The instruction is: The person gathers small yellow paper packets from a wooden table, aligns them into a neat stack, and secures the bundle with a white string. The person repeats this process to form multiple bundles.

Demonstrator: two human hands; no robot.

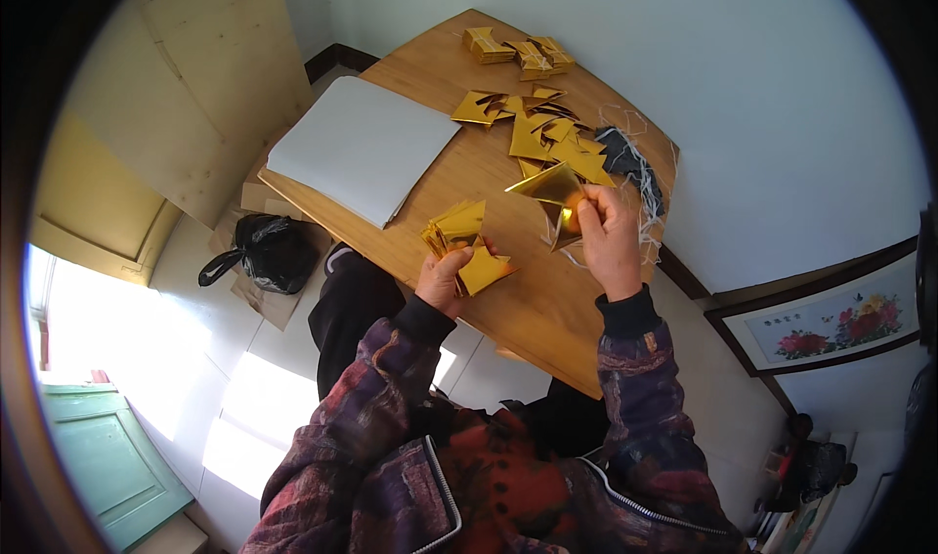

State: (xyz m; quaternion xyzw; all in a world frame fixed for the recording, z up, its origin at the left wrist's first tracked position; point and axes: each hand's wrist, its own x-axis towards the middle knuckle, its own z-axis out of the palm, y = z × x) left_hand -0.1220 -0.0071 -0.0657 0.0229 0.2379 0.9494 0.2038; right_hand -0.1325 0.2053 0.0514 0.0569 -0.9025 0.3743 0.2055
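Observation:
My left hand (446,278) is closed on a stack of folded gold foil papers (455,230), held over the near edge of the wooden table. To its right, my right hand (610,241) pinches a single folded gold foil paper (559,189) with notched, pointed ends, raised above the tabletop. Just beyond it lies a loose pile of similar gold foil pieces (531,136). At the table's far end sit several tied bundles of gold foil pieces (486,46), bound with pale string.
On the table (459,178), a stack of white sheets (357,144) lies at the left. White strings (645,178) and a dark cloth (618,151) rest along the right edge. A black plastic bag (278,256) stands on the floor. A framed flower picture (831,324) is at the right wall.

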